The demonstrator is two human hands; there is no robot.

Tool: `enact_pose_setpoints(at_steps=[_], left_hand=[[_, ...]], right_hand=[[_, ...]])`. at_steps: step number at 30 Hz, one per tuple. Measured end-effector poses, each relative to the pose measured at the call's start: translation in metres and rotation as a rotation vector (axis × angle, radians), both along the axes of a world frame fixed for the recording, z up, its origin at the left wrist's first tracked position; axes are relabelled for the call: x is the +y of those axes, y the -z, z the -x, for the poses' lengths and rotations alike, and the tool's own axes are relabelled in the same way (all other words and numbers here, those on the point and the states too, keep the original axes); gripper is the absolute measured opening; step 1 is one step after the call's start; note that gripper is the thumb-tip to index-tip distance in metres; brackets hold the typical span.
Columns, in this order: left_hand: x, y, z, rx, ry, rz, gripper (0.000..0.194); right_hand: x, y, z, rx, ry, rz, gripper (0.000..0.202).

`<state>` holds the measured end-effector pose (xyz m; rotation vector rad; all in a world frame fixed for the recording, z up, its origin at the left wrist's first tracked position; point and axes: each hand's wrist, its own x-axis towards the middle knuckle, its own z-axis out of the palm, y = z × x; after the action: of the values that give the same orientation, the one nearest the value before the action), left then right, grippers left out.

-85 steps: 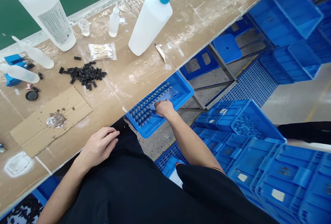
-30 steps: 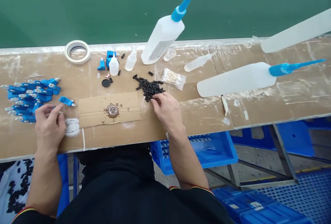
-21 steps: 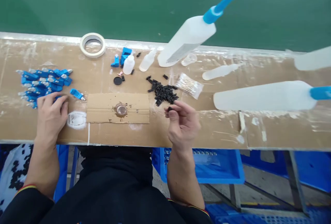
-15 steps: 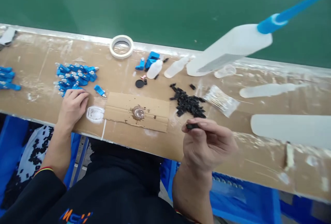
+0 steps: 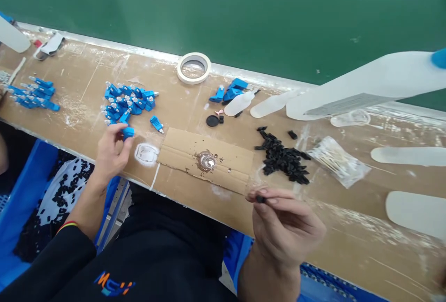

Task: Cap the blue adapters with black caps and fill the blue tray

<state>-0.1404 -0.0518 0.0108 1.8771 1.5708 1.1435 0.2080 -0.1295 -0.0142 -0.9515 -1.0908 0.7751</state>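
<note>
My left hand (image 5: pixel 113 153) pinches a blue part (image 5: pixel 127 133) between thumb and fingers, at the near edge of a group of blue parts with pale tips (image 5: pixel 130 102). Between the thumb and fingers of my right hand (image 5: pixel 284 225) is a small black piece (image 5: pixel 260 199), held just right of a cardboard strip (image 5: pixel 181 144). On that strip sits a small clear round thing (image 5: pixel 207 161) ringed by a dark wet stain. Beyond my right hand lies a heap of black pieces (image 5: pixel 284 155). One lone blue part (image 5: pixel 156 124) rests by the strip's left end.
A tape roll (image 5: pixel 179 67) stands near the back edge. White bottles (image 5: pixel 240 103) lie farther right, with a bag of cotton swabs (image 5: pixel 339 160) nearer. More blue parts (image 5: pixel 35 94) lie at the left. Blue bins (image 5: pixel 21 190) sit below the bench. Part of another person shows at far left.
My left hand now holds a blue part clear of the group, its fingers raised. The view has shifted, so the bench things appear farther right. My right hand still grips the black piece.
</note>
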Motion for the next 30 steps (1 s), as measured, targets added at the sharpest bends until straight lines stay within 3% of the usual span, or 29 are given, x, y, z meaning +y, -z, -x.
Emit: enact_pose_setpoints(at_steps=[2,4,7,10,14,17,19,21,23,25,28,30], left_hand=[[-0.014,-0.008,-0.024,-0.509,0.101,0.107,0.037],[-0.029,-0.014,-0.053,-0.817,0.332,0.381,0.039],[-0.043,-0.017,-0.090,-0.839,0.548,0.544,0.041],[-0.041,-0.017,-0.109,-0.645,0.608,0.380,0.024],[-0.035,-0.017,-0.115,-0.440,0.598,0.138,0.019],[-0.035,-0.013,-0.115,-0.402,0.520,0.088,0.021],[-0.035,-0.005,-0.112,-0.492,0.443,0.194,0.027],[-0.032,0.004,-0.106,-0.707,0.400,0.411,0.039],[-0.029,0.013,-0.099,-0.933,0.397,0.637,0.048],[-0.026,0.017,-0.092,-1.020,0.416,0.777,0.054],[-0.027,0.016,-0.088,-0.944,0.429,0.772,0.061],[-0.028,0.014,-0.088,-0.894,0.372,0.705,0.058]], right_hand=[[-0.003,-0.010,0.015,-0.053,-0.065,-0.066,0.033],[-0.004,-0.020,0.032,-0.148,-0.104,-0.130,0.030],[-0.002,-0.031,0.052,-0.341,-0.074,-0.199,0.026],[-0.004,-0.033,0.056,-0.501,-0.056,-0.229,0.029],[-0.013,-0.026,0.051,-0.662,-0.018,-0.232,0.034],[-0.011,-0.022,0.048,-0.724,0.029,-0.240,0.033],[-0.003,-0.020,0.042,-0.745,0.047,-0.209,0.029],[0.010,-0.018,0.033,-0.809,0.068,-0.144,0.026],[0.023,-0.016,0.024,-0.932,0.059,-0.097,0.022],[0.032,-0.013,0.018,-1.066,0.005,-0.094,0.018],[0.038,-0.011,0.015,-1.203,-0.075,-0.105,0.018],[0.039,-0.011,0.015,-1.241,-0.098,-0.108,0.019]])
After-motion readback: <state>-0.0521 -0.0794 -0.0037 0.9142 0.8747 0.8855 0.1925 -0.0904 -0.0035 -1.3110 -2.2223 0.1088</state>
